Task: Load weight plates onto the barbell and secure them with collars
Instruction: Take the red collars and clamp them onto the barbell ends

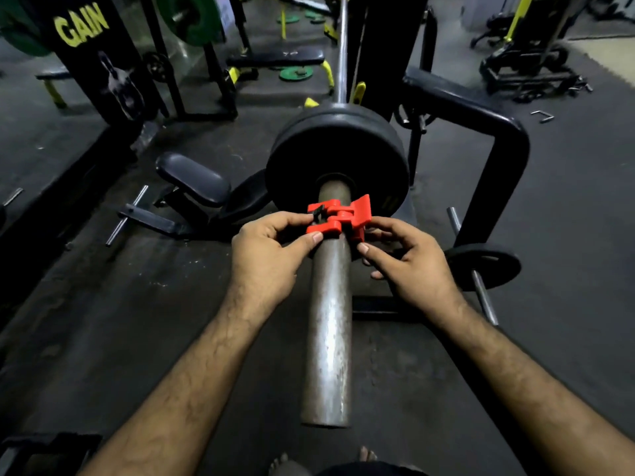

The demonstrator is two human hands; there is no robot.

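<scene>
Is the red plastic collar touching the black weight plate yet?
Apart. The head view shows the red plastic collar on the steel sleeve with bare sleeve visible between it and the black weight plate.

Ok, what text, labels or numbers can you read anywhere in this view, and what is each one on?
"GAIN": yellow letters on the black poster at upper left; nothing else on it reads.
Faint yellowish marks on the black weight plate, lower right of its face: too blurred to read.
Red collar: no text visible.

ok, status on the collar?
Left hand and right hand both pinch red plastic clamp collar on steel barbell sleeve. Short of black plate. Lever up. Nothing blocking.
</scene>
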